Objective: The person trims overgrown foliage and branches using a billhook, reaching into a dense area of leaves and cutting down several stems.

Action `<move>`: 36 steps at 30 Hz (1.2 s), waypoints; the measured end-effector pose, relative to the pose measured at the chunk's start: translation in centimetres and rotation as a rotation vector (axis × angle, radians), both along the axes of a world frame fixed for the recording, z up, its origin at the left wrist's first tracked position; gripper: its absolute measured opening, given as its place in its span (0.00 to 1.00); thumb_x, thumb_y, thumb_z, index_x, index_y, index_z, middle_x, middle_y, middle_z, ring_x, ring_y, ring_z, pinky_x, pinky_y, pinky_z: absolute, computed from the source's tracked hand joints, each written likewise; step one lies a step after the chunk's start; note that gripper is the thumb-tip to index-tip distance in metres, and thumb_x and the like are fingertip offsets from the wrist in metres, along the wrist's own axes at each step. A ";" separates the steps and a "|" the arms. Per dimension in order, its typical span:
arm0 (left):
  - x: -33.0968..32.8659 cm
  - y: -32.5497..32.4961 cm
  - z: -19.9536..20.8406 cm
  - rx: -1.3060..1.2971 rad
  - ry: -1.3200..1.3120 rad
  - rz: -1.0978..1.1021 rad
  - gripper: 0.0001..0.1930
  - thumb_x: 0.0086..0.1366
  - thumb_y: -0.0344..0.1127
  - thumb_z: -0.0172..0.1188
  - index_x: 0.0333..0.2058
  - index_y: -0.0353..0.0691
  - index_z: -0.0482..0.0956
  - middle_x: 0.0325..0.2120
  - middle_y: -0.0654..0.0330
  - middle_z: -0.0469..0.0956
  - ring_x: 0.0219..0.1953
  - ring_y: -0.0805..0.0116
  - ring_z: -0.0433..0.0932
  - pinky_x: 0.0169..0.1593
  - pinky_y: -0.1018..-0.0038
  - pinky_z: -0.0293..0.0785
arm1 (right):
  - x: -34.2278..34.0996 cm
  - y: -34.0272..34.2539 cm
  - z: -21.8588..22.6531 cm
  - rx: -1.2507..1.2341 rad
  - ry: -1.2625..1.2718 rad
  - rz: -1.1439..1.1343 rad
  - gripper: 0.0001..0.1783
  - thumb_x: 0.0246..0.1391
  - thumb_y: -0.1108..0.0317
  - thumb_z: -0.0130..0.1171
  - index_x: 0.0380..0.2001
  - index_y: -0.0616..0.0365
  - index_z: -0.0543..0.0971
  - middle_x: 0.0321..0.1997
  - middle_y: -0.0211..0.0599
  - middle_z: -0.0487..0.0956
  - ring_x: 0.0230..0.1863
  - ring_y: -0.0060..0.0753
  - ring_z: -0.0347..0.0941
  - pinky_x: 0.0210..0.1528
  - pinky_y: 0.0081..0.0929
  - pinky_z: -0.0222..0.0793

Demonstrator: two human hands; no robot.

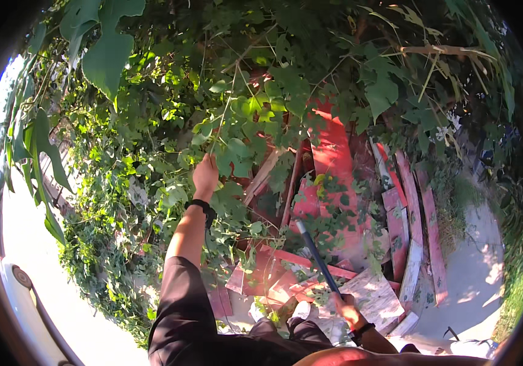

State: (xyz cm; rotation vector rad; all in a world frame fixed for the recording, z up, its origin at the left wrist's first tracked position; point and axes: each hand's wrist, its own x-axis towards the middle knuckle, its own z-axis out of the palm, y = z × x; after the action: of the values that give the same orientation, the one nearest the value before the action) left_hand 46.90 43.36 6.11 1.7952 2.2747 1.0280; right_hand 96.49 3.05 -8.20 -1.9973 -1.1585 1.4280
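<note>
My left hand (pixel 205 175) is stretched out ahead with closed fingers. It seems to grip a thin leafy vine (pixel 217 141), whose stem rises from the fingers. My right hand (pixel 348 310), lower and to the right, is wrapped round the near end of a dark rod-like tool (pixel 319 259). That tool slants away to the upper left and ends in a pale tip; its exact kind is not clear. Broad green leaves (pixel 237 152) hang just right of my left hand. Around the tool's tip lie more vines and red-painted boards (pixel 332 158).
Weathered red and white planks (pixel 417 226) lie in a loose pile at the right. Dense foliage (pixel 109 183) fills the left and far side, with large leaves (pixel 106 61) hanging close overhead. Part of a white vehicle (pixel 32 311) shows at the lower left. Pale paving (pixel 478 244) lies at the right.
</note>
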 end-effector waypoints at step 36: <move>14.3 -11.3 -6.3 -0.136 -0.058 -0.354 0.16 0.70 0.47 0.55 0.31 0.40 0.75 0.17 0.47 0.75 0.22 0.41 0.75 0.26 0.52 0.67 | 1.2 25.6 8.9 -0.033 0.572 -0.327 0.35 0.57 0.30 0.52 0.15 0.49 0.65 0.10 0.21 0.62 0.08 0.18 0.55 0.11 0.22 0.48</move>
State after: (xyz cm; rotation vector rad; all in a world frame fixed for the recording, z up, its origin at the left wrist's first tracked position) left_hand 61.19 32.04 -0.16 1.9825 1.8502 0.8286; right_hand 97.71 28.65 0.68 -1.5418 -0.5369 1.6814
